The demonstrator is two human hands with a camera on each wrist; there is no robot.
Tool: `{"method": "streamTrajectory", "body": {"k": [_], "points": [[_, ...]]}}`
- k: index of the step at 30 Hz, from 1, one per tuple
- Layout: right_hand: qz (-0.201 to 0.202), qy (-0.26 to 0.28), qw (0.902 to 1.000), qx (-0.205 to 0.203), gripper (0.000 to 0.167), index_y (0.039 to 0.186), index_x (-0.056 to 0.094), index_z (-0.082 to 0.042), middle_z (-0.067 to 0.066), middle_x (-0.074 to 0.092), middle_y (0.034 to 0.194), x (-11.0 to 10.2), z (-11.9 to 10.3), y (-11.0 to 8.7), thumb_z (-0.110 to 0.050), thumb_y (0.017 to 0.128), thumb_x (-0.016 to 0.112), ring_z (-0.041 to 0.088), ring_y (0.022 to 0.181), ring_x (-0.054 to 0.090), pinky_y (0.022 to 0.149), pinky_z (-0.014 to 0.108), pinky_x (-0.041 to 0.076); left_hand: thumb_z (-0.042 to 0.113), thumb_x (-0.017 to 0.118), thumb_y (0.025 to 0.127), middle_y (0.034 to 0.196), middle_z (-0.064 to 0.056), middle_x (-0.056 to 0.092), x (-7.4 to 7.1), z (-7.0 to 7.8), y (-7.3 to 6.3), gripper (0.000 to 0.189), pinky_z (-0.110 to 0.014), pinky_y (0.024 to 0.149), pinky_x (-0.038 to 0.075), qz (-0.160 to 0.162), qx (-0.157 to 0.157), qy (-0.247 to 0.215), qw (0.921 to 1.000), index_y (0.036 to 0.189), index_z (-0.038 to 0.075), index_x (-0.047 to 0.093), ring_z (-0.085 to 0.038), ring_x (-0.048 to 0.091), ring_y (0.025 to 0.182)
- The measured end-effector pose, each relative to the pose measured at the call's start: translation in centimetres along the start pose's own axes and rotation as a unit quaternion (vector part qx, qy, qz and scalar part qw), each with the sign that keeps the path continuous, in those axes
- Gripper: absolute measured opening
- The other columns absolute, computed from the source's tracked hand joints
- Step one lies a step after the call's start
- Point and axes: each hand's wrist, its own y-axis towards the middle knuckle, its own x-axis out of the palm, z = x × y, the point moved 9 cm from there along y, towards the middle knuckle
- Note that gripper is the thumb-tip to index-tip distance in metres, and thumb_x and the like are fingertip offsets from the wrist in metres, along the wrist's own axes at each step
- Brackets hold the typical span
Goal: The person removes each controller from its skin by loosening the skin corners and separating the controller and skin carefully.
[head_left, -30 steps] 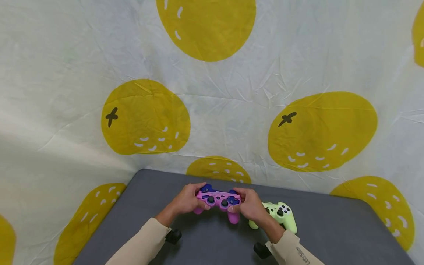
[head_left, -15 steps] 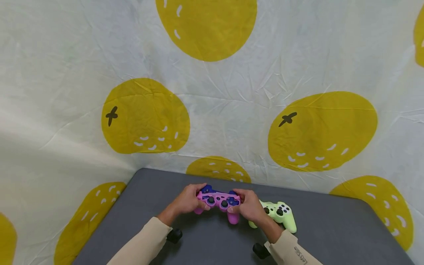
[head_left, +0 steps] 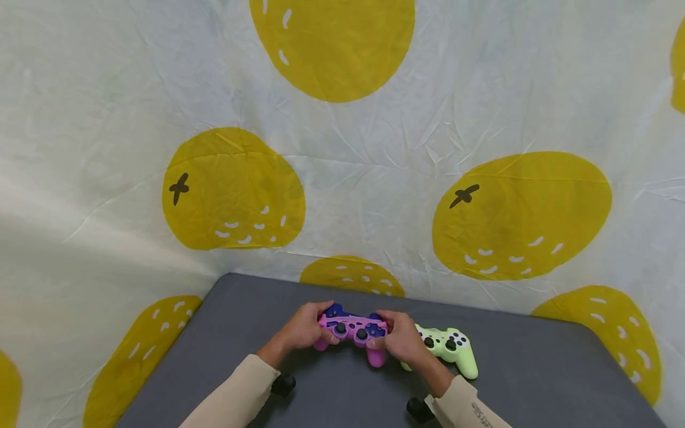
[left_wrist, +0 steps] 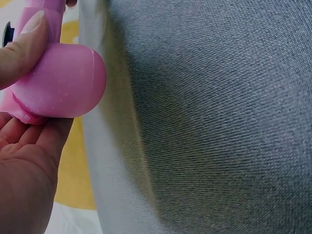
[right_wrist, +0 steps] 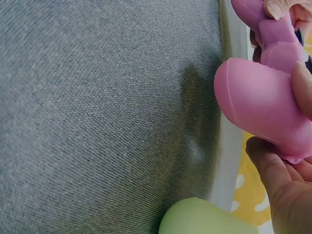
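Note:
A dark blue game controller (head_left: pixel 335 311) sits partly inside a pink rubbery cover (head_left: pixel 376 356), with blue showing along its top edge and on its face. My left hand (head_left: pixel 304 328) grips its left end, thumb on the front and fingers behind. At the other end my right hand (head_left: pixel 400 337) holds it the same way. Both wrist views show the pink grips (left_wrist: pixel 63 80) raised off the tabletop, thumbs pressing the cover. Behind my right wrist lies a pale green controller (head_left: pixel 464 359), partly hidden by the arm; its rounded grip (right_wrist: pixel 200 219) shows in the right wrist view.
The dark grey tabletop (head_left: pixel 535 368) runs back to a white cloth (head_left: pixel 369 196) printed with yellow fruit. That cloth hangs behind the table and along its left side. A black wrist camera (head_left: pixel 283 385) sticks out under the left forearm, another (head_left: pixel 419 410) under the right.
Both hands and the pink-covered controller sit slightly lower in the head view, which has itself shifted a little. The grip on both ends looks the same.

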Motion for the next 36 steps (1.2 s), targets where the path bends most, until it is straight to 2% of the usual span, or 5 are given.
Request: {"method": "streamTrajectory", "body": {"k": [11, 19, 29, 33, 36], "points": [[-0.009, -0.011, 0.9999, -0.007, 0.074, 0.14, 0.059, 0.008, 0.017, 0.075, 0.122, 0.6, 0.6, 0.2, -0.007, 0.075, 0.091, 0.021, 0.099, 0.07, 0.099, 0.05, 0.057, 0.016, 0.091, 0.078, 0.141, -0.017, 0.065, 0.5, -0.8, 0.0, 0.09, -0.052, 0.114, 0.047, -0.005, 0.001, -0.006, 1.0, 0.154, -0.004, 0.046, -0.022, 0.062, 0.107], [-0.011, -0.019, 0.9995, -0.022, 0.071, 0.137, 0.061, 0.01, 0.017, 0.076, 0.116, 0.8, 0.7, 0.5, -0.006, 0.075, 0.09, 0.02, 0.094, 0.07, 0.094, 0.047, 0.059, 0.015, 0.092, 0.077, 0.139, -0.019, 0.066, 0.6, -0.9, 0.0, 0.089, -0.055, 0.114, 0.045, -0.006, 0.002, 0.002, 1.0, 0.152, -0.004, 0.048, -0.025, 0.064, 0.111], [-0.007, -0.025, 0.9997, 0.001, 0.073, 0.14, 0.06, 0.007, 0.017, 0.075, 0.123, 1.1, 1.1, 0.6, -0.008, 0.075, 0.09, 0.022, 0.101, 0.07, 0.101, 0.053, 0.056, 0.015, 0.092, 0.077, 0.142, -0.02, 0.065, 0.7, -1.2, 0.1, 0.088, -0.055, 0.115, 0.045, -0.004, 0.001, 0.002, 1.0, 0.152, -0.005, 0.048, -0.026, 0.064, 0.113], [0.006, -0.037, 0.9993, -0.002, 0.072, 0.139, 0.061, 0.008, 0.018, 0.075, 0.123, 1.0, 1.2, 0.7, -0.008, 0.075, 0.09, 0.024, 0.102, 0.071, 0.1, 0.053, 0.056, 0.016, 0.091, 0.079, 0.142, -0.021, 0.065, 0.7, -1.3, 0.2, 0.087, -0.055, 0.114, 0.046, -0.002, 0.0, 0.004, 1.0, 0.151, -0.006, 0.048, -0.025, 0.064, 0.112], [0.024, -0.059, 0.9979, -0.011, 0.066, 0.134, 0.065, 0.009, 0.019, 0.076, 0.117, 1.0, 1.1, 0.8, -0.009, 0.075, 0.089, 0.024, 0.098, 0.071, 0.096, 0.052, 0.058, 0.017, 0.09, 0.08, 0.137, -0.022, 0.067, 0.6, -1.4, 0.2, 0.083, -0.054, 0.111, 0.049, 0.006, 0.0, 0.009, 0.9999, 0.149, -0.007, 0.05, -0.026, 0.065, 0.109]]}}
